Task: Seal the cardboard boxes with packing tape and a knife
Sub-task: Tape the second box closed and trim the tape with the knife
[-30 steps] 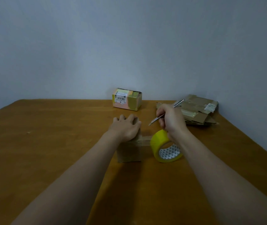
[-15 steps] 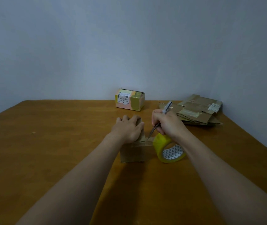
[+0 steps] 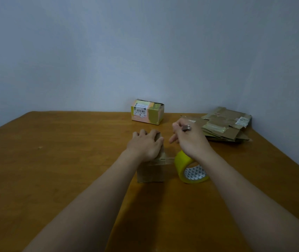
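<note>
Wood table (image 3: 54, 160): brown, carries everything.
Far box (image 3: 147, 111): taped, barcode label, at the back by the wall, well apart from the hands.
Flattened cardboard (image 3: 225, 126): pile at back right, behind the right hand (image 3: 188, 140).
Blocking: left hand (image 3: 145, 146) covers the small box's top; right wrist hides part of the tape roll.
Small box (image 3: 151, 171): plain brown cardboard, mid-table; left fingers curl over its far top edge, holding it.
Tape roll (image 3: 181, 164): yellow, on edge just right of the small box, strip reaching the box top.
Knife (image 3: 186, 128): metal end shows above right fingers, closed round it; blade hidden.
</note>
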